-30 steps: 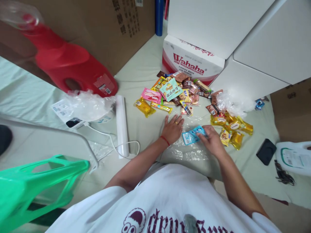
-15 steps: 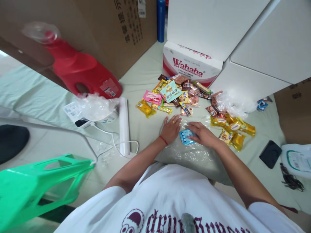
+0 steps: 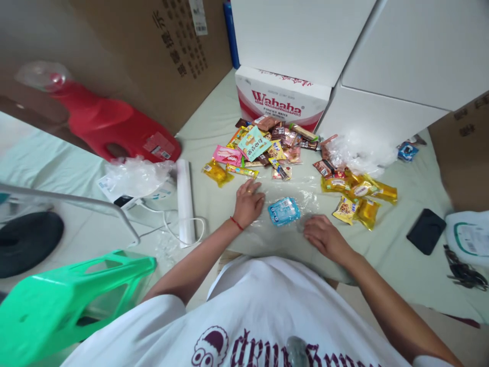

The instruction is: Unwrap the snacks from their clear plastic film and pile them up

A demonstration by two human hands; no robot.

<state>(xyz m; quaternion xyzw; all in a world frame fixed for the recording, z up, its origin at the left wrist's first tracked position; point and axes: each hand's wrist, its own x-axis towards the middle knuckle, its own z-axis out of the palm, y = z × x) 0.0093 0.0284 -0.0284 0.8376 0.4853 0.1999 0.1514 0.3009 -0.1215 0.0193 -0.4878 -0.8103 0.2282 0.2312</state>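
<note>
My left hand (image 3: 248, 201) lies flat with its fingers spread on the edge of a clear plastic bag (image 3: 284, 239) spread on the pale green sheet. A small blue snack packet (image 3: 283, 211) lies on the bag, just right of that hand. My right hand (image 3: 324, 236) rests lower on the bag with its fingers loosely out and nothing in it, a short way below and right of the packet. A heap of mixed snack packets (image 3: 267, 145) lies beyond, and yellow packets (image 3: 355, 196) lie to the right.
A Wahaha carton (image 3: 280, 99) and white boxes (image 3: 382, 61) stand behind the snacks. A red jug (image 3: 110, 127), crumpled plastic (image 3: 133, 176), a white sealer bar (image 3: 185, 201) with its cord and a green stool (image 3: 69, 300) are at the left. A black phone (image 3: 425, 231) lies at the right.
My right hand has let go of the blue packet, which now lies on the clear bag, and has drawn back toward me. The left hand stays flat on the bag.
</note>
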